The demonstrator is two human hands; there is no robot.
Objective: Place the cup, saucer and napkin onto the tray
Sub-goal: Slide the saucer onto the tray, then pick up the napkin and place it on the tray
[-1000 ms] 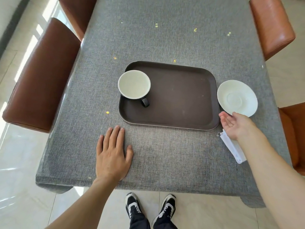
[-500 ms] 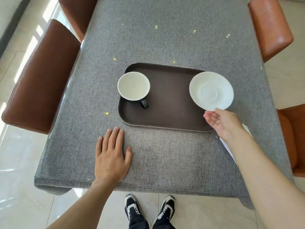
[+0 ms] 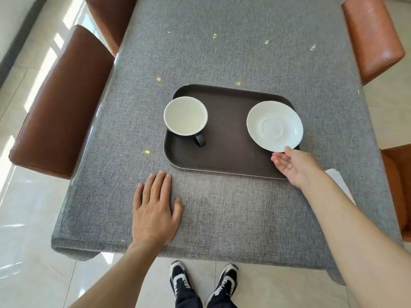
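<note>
A dark brown tray (image 3: 226, 156) lies on the grey tablecloth. On its left part stands a black cup (image 3: 185, 115) with a white inside, handle toward me. The white saucer (image 3: 274, 126) is over the tray's right part, slightly tilted. My right hand (image 3: 293, 166) grips its near rim, thumb on top and fingers underneath. My left hand (image 3: 154, 210) rests flat on the cloth in front of the tray, fingers spread, holding nothing. The white napkin (image 3: 337, 177) lies on the table right of the tray, mostly hidden behind my right forearm.
The table (image 3: 222, 52) is covered in grey fabric with small yellow specks. Brown leather chairs stand at the left (image 3: 60, 107) and orange ones at the right (image 3: 371, 38). My feet show below the table's near edge.
My right hand picked the saucer up from the table right of the tray and carried it left, over the tray's right part. The left hand and the cup stayed put.
</note>
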